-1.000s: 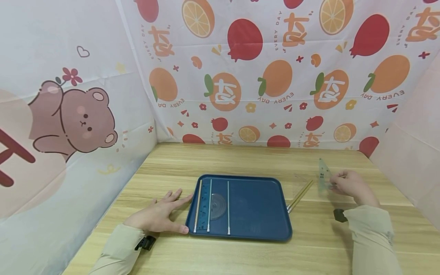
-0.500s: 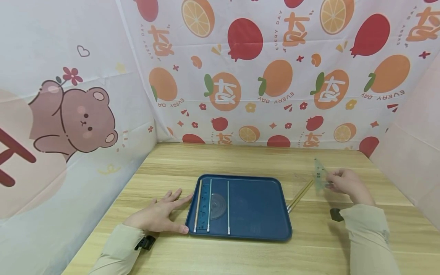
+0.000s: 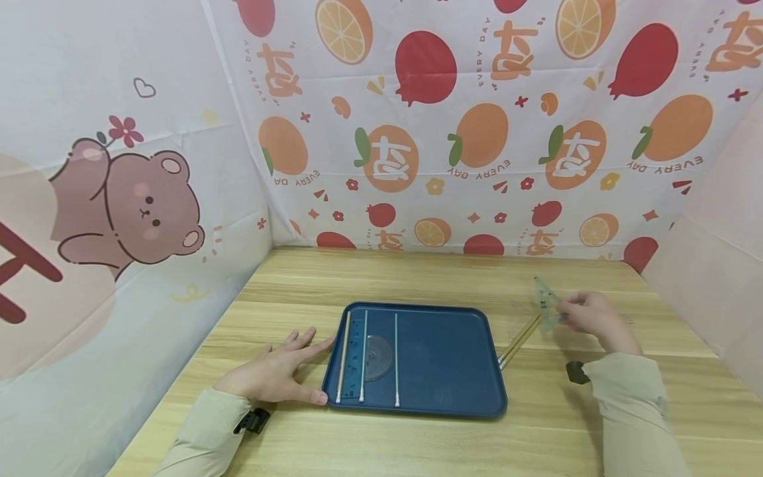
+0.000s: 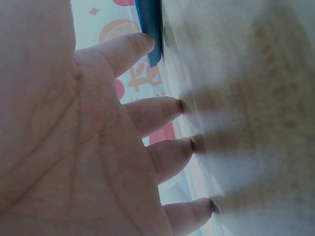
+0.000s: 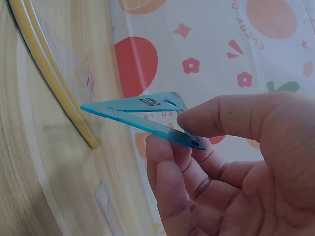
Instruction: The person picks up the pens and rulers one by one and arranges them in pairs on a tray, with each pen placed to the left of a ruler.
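Note:
My left hand [image 3: 271, 374] lies spread at the left side of the blue tray [image 3: 444, 358], thumb and index finger at its rim. In the left wrist view the other fingertips rest on the table. With thumb and fingers my right hand [image 3: 596, 319] pinches a see-through blue set square [image 5: 152, 102] by its short side, tilted above the table right of the tray. Inside the tray lie a blue ruler [image 3: 354, 351], a clear round protractor [image 3: 378, 371], an orange-toned pencil [image 3: 343, 358] and two pale blue pencils, one of them [image 3: 396, 358] nearer the middle.
Two yellow pencils [image 3: 520, 341] lean by the tray's right rim, their white ends toward it. Beside them is a clear plastic piece [image 5: 64, 54]; another clear strip [image 5: 109, 206] lies on the wooden table [image 3: 417, 450]. Printed cloths hang behind and at the sides.
My right hand has moved left with the set square, bringing it closer to the yellow pencils. The left hand and the tray have stayed in place.

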Tool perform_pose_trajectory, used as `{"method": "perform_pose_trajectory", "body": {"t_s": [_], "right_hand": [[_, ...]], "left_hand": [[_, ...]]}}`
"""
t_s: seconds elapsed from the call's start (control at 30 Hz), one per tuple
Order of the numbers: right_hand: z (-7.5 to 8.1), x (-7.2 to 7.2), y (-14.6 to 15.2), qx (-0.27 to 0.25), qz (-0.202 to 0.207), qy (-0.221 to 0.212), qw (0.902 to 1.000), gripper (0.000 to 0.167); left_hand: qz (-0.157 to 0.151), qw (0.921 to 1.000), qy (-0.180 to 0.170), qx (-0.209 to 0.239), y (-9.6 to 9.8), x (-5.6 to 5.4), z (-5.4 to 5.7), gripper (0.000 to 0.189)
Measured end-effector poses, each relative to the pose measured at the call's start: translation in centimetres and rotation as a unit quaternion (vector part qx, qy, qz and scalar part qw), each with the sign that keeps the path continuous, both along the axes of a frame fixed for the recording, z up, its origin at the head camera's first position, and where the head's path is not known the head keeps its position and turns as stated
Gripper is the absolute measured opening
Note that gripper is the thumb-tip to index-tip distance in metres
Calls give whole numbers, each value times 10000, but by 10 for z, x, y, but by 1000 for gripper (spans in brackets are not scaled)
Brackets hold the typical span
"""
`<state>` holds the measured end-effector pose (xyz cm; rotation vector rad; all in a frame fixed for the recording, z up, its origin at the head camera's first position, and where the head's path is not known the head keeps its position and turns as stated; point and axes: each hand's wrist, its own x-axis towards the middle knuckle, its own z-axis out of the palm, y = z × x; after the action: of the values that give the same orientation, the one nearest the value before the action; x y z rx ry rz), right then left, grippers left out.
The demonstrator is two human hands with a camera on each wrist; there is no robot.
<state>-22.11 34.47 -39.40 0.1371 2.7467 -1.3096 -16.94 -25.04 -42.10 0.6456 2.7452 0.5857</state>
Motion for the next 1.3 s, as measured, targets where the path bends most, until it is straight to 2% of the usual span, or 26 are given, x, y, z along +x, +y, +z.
{"method": "perform_pose_trajectory", "body": {"t_s": [0.47, 0.87, 1.3], "right_hand": [[2, 3, -8, 98, 105, -35, 9999, 46], [3, 0, -15, 109, 178, 40, 9998, 47], [1, -3, -19, -122, 232, 69, 9996, 46]], "left_hand": [[16, 10000, -10, -44, 0, 0, 0, 108], [56, 9999, -71, -44, 0, -1, 0, 108], [25, 10000, -56, -30, -1, 0, 1, 108]]}}
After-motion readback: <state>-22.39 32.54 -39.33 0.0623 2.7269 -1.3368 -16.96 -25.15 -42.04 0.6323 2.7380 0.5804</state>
